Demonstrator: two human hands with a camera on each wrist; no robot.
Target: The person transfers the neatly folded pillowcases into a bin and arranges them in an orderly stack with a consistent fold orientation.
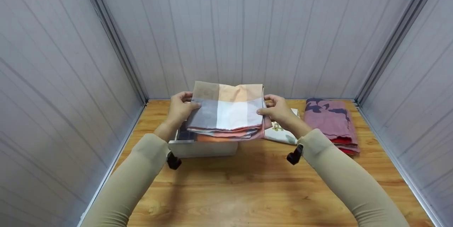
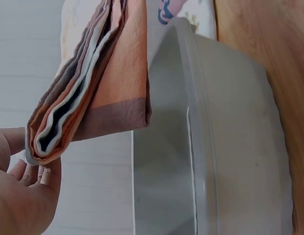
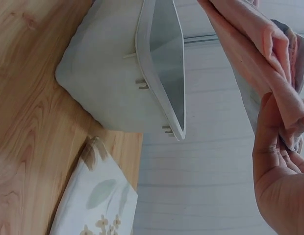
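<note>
A folded checked cloth (image 1: 230, 110) in grey, white and orange hangs in the air over a light grey box (image 1: 208, 150). My left hand (image 1: 178, 108) pinches its left edge, thumb on the front. On the opposite edge, my right hand (image 1: 281, 110) grips the cloth between thumb and fingers. Stacked layers of the folded cloth (image 2: 120, 73) show in the left wrist view, above the open box (image 2: 240, 132). From the right wrist, the cloth's pinkish side (image 3: 260, 58) is seen, apart from the box. Much of the box is hidden in the head view.
A white cloth with a plant print (image 1: 283, 134) lies right of the box, partly behind my right hand. Farther right is a folded purple cloth (image 1: 329, 121) with dark patterns and red layers. Panelled walls (image 1: 226, 36) enclose the wooden table (image 1: 226, 191) at the back and sides.
</note>
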